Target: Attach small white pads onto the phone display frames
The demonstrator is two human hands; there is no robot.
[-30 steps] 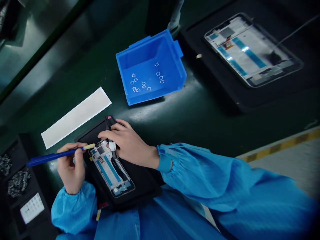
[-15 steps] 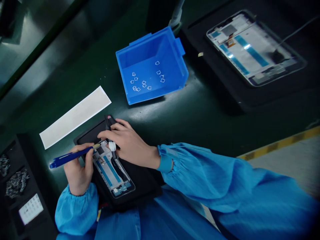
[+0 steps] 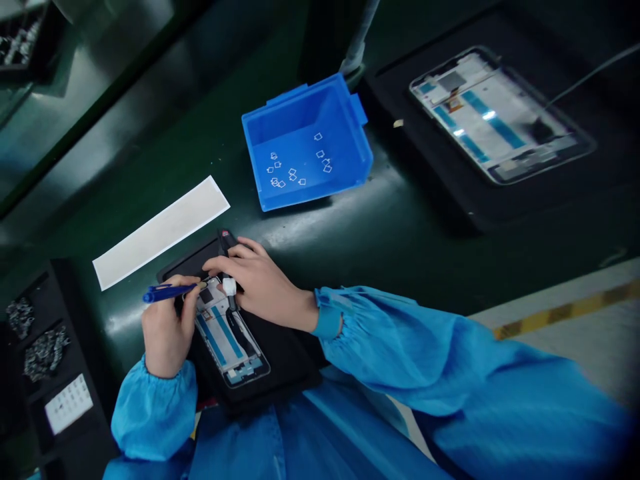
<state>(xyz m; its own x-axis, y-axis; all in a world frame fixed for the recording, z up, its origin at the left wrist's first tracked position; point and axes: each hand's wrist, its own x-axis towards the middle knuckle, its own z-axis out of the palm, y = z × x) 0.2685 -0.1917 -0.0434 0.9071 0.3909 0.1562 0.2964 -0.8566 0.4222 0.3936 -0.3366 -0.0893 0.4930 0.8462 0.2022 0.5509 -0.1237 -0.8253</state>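
Observation:
My left hand pinches a blue pen-shaped tool, its pale tip at the upper left corner of an opened phone frame. The frame has two blue strips and lies on a black pad. My right hand reaches over the frame's upper end, fingers curled around a dark slim tool with a white band. The lower end of this tool hangs over the frame; its exact kind is unclear. My fingers hide part of the frame's top edge.
Beyond my hands stands a blue bin with several small white square outlines. A pale strip lies at left. A black compartment tray holds small metallic parts. At far right, another opened device sits on a black mat.
The blue tool in my left hand has swung to a flatter angle, its rear end moving right. My right hand has barely moved. The whole view has shifted slightly.

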